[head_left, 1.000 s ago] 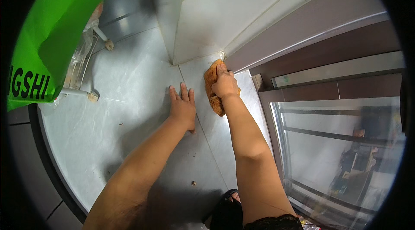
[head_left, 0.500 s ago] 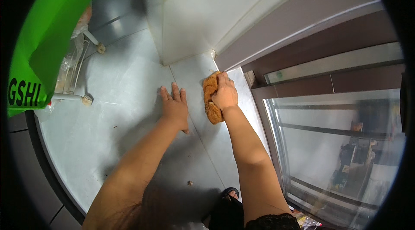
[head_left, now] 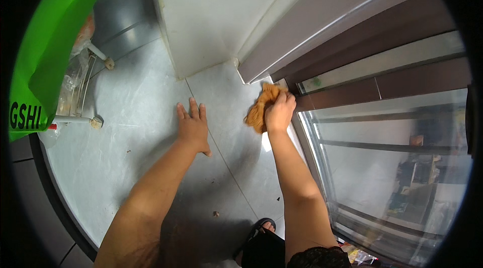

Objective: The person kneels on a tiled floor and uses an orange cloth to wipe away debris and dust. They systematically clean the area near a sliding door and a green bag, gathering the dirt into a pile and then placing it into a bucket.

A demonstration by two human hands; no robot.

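My right hand [head_left: 280,112] is closed around an orange-brown cloth [head_left: 261,109], pressing it to the tiled floor [head_left: 131,157] beside the foot of the brown door frame. The cloth is bunched, and part of it lies under my fingers. Farther left, my left hand [head_left: 192,128] rests on the floor with its fingers spread and nothing in it. A grout line runs between the two hands. Small bits of debris lie on the floor, among them a brownish crumb [head_left: 216,213] near my sandalled foot [head_left: 266,226].
A glass door panel [head_left: 372,157] with a brown frame stands at the right. Ahead is a white wall corner [head_left: 201,21]. At the left hang a green bag [head_left: 43,61] and a white-legged rack [head_left: 75,118] holding plastic bags. A dark curved edge [head_left: 50,182] bounds the floor.
My right hand has moved the cloth to the right, up against the door frame's foot. The left hand stays spread on the floor. The whole view has shifted slightly.
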